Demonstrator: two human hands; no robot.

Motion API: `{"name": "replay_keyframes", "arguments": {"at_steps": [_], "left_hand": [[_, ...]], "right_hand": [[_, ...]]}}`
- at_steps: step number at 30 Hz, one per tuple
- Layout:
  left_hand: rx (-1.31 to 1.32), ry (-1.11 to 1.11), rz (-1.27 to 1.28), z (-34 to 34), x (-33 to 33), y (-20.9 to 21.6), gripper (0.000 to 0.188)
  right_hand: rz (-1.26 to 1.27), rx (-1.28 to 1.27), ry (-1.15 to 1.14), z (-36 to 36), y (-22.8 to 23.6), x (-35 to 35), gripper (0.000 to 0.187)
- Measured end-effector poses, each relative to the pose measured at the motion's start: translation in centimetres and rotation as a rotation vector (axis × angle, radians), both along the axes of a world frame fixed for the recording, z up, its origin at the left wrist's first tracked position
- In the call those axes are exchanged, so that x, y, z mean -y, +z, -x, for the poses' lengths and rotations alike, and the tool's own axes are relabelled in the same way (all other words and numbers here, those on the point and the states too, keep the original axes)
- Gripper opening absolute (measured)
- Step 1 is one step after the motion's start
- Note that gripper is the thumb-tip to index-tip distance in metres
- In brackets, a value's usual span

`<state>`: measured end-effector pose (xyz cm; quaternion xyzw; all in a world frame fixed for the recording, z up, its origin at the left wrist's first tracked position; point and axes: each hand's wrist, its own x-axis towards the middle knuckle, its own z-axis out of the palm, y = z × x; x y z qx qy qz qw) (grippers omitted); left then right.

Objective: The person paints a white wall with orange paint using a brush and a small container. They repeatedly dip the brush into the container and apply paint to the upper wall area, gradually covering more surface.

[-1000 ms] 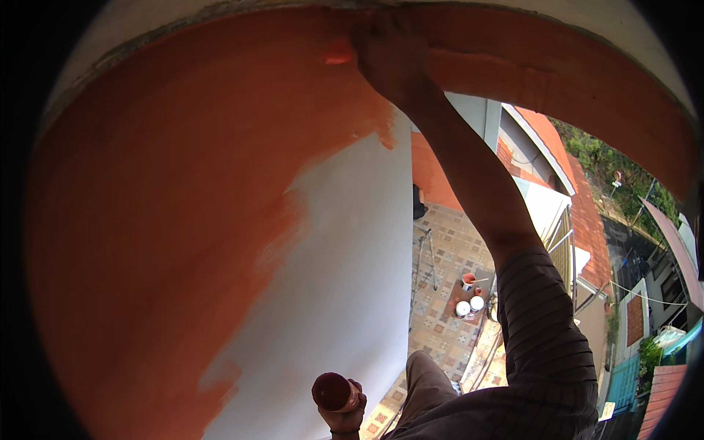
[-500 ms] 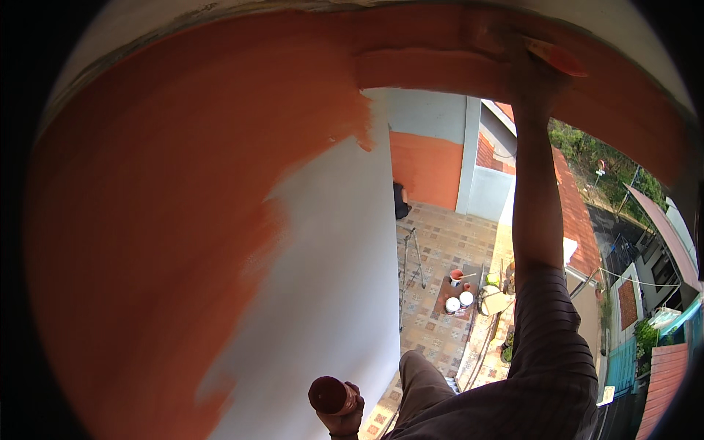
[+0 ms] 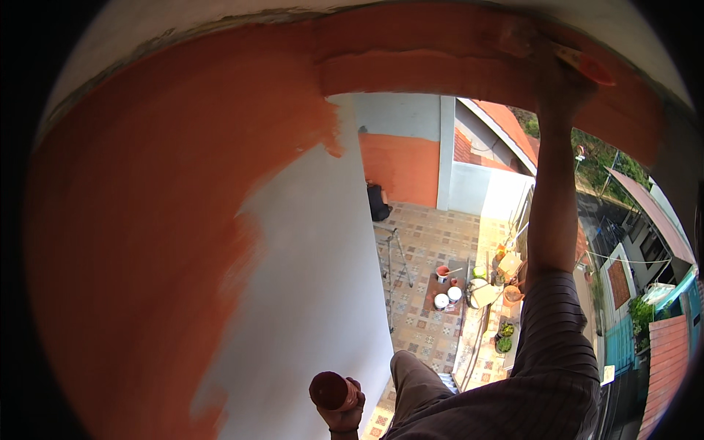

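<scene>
A: Head view: what occupies the left hand (image 3: 347, 415)?

B: A reddish-brown cup (image 3: 327, 390), low in the field before the wall's (image 3: 308, 279) unpainted white part. The grip is clamped around its side; the cup conceals part of the hand, and its contents are too dark to make out.

A: And the right hand (image 3: 562, 84)?

B: Raised against the orange-painted beam (image 3: 418, 70), its grip closed on a brush (image 3: 596, 70) whose red-and-yellow handle projects rightward. Shadow and blur obscure the bristles; their contact with the beam cannot be told.

A: What else is cut off?

B: The wall's edge hides part of a dark-clad person (image 3: 378, 203) and a metal stand (image 3: 397, 253). Beyond, white pails (image 3: 455, 295) are visible on the tiled floor (image 3: 422, 238).
</scene>
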<state>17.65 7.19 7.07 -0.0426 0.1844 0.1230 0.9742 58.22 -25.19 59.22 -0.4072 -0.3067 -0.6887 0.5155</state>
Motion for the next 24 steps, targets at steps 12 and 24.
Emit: {"name": "replay_keyframes", "arguments": {"at_steps": [12,24], "left_hand": [[0.031,-0.044,0.026,-0.6,0.4,0.8,0.057],[0.002,-0.081,0.051,-0.8,0.0,-0.2,0.057]], "right_hand": [[0.050,-0.033,-0.983,-2.5,-0.3,10.1,0.016],[0.032,-0.009,-1.239,1.6,-1.2,15.8,0.016]]}}
